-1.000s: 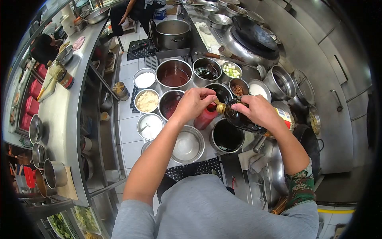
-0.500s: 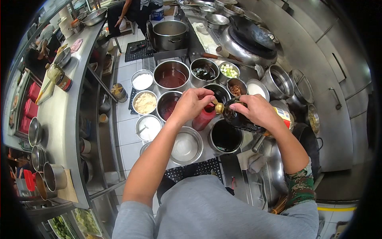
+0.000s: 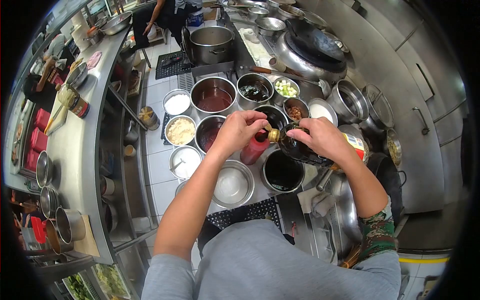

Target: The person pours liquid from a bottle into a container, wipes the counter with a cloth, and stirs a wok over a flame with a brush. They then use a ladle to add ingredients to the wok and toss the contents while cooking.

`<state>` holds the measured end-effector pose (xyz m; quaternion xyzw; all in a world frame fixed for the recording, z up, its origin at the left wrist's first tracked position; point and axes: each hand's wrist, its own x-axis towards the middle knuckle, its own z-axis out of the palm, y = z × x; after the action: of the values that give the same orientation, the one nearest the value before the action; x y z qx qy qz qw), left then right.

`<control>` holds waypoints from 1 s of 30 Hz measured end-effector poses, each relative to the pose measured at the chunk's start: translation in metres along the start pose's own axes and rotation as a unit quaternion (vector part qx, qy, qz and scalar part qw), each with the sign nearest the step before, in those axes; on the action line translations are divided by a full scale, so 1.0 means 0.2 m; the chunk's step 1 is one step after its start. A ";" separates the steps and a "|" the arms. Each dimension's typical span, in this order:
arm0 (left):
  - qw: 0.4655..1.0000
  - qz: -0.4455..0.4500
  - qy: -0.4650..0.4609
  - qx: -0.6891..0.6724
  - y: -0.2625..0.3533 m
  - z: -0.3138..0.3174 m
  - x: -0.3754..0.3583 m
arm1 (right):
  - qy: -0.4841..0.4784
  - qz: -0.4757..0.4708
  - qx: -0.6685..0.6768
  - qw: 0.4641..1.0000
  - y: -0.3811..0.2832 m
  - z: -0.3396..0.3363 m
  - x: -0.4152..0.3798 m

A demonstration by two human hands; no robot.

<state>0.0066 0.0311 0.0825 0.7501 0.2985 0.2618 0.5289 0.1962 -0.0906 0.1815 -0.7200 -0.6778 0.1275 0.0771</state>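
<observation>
My right hand (image 3: 322,137) is wrapped round a large bottle of dark sauce (image 3: 307,156), tipped nearly on its side. The bottle's yellow neck (image 3: 273,135) points left and meets the open top of a red squeeze bottle (image 3: 254,151), which stands upright among the pots. Just above that opening is my left hand (image 3: 239,131), its thumb and fingers pinched together beside the yellow neck. Whatever lies in the pinch is too small to make out. Right below the dark bottle sits a pot of black liquid (image 3: 283,172).
Around the bottles stand pots of red-brown sauce (image 3: 214,97), a bowl of white powder (image 3: 177,104), a bowl of minced pale food (image 3: 181,131) and a steel bowl (image 3: 234,184). A wok (image 3: 315,42) is at upper right. Left runs a long counter (image 3: 75,160); another person (image 3: 157,17) is at the back.
Both hands and bottles hold nearly the same pose. The whole view has shifted very slightly. At the far left, another person's arm has moved a little.
</observation>
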 end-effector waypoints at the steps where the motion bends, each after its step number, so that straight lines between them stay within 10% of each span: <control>1: 1.000 -0.006 0.001 0.006 0.00 0.00 0.00 | -0.005 0.007 -0.007 1.000 -0.01 0.00 0.00; 30: 1.000 0.015 -0.010 -0.020 -0.01 0.02 0.01 | 0.000 0.021 -0.003 1.000 -0.01 -0.02 -0.03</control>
<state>0.0100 0.0314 0.0791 0.7462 0.2773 0.2681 0.5426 0.1961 -0.0961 0.1869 -0.7342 -0.6632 0.1266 0.0721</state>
